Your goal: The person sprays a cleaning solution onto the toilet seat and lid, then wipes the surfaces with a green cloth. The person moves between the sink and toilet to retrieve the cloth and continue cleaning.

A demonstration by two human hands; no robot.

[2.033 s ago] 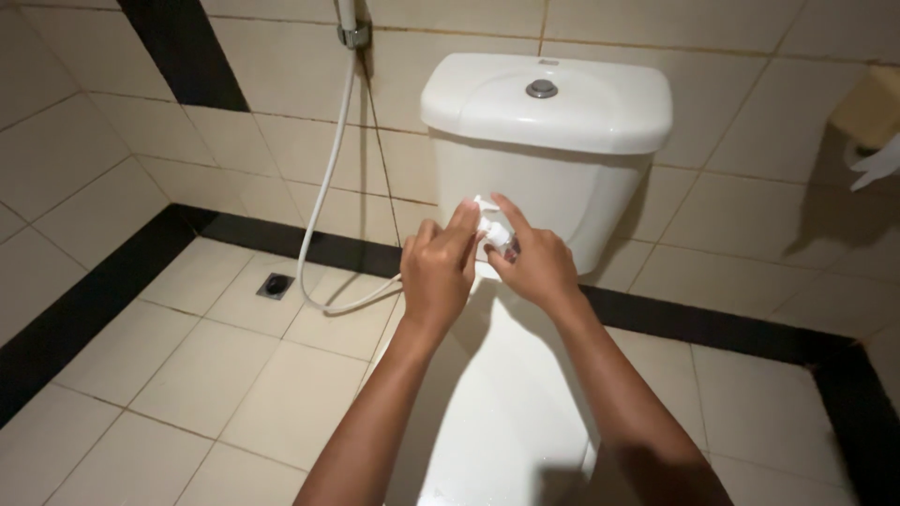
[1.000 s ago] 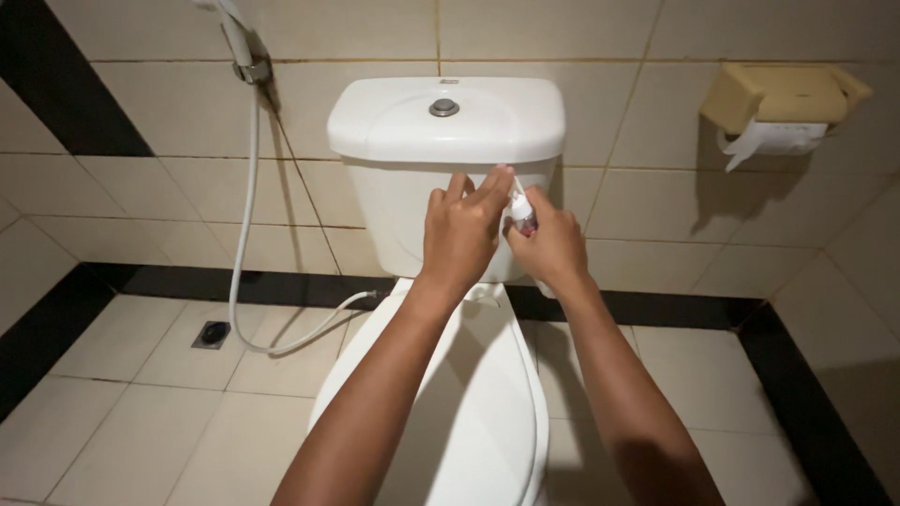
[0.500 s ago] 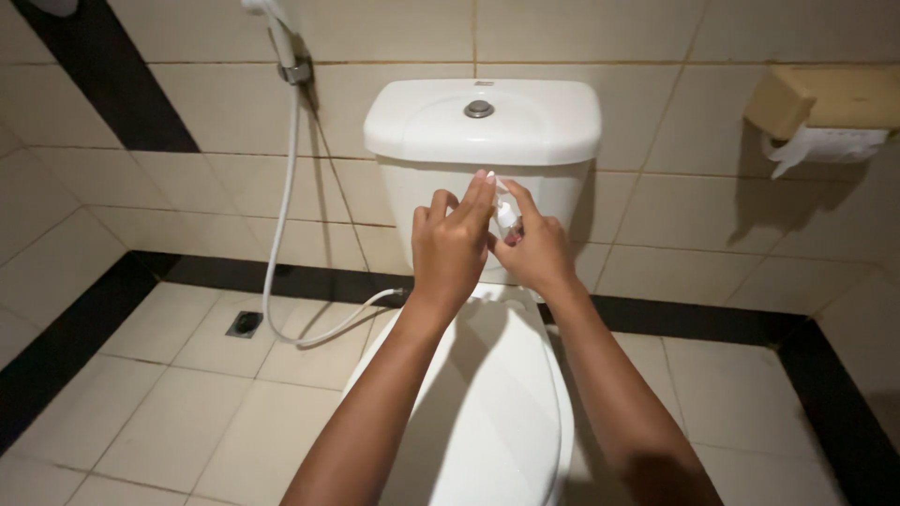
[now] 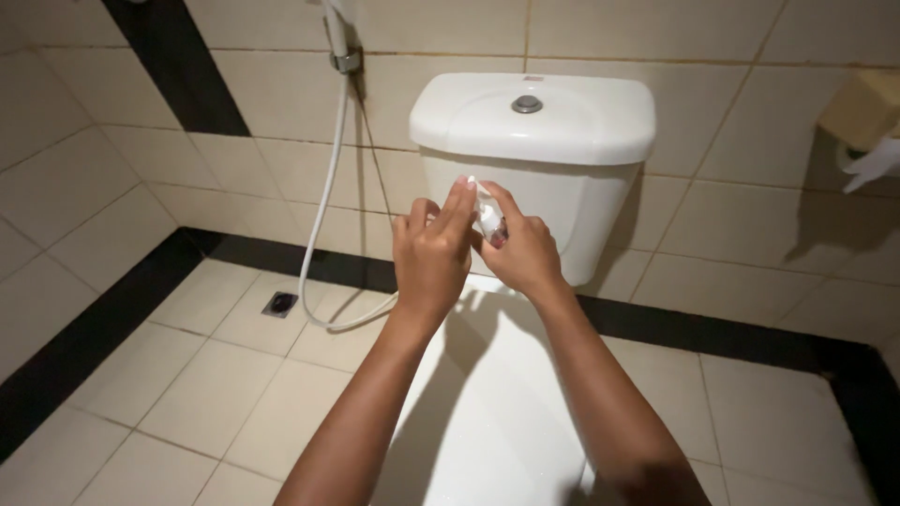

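Both forearms are stretched forward from the bottom edge of the view, and they come together in front of the tank (image 4: 553, 201). The left hand (image 4: 431, 258) is seen from its back, with the wrist nearly straight and the fingers raised; the index and middle fingers (image 4: 459, 201) are pointed up and a little to the right, and their tips are laid on a small white object (image 4: 487, 217). The right hand (image 4: 520, 253) is turned with its back to the camera too, its fingers bent inward, and the object is pinched between its thumb and fingers from the right side. So the object is held by both hands together, the left fingers pressed on its top and left, the right ones closed around its lower part. It is kept in the air just before the front wall of the tank, above the closed lid (image 4: 497, 403), and it is not touching either of them as far as can be seen. Only a small part of it is visible; its long axis seems to be tilted, the upper end toward the left and up, but its exact shape cannot be told. A hose (image 4: 323, 206) is hung on the wall at the left, and a paper holder (image 4: 862, 112) is fixed at the right.
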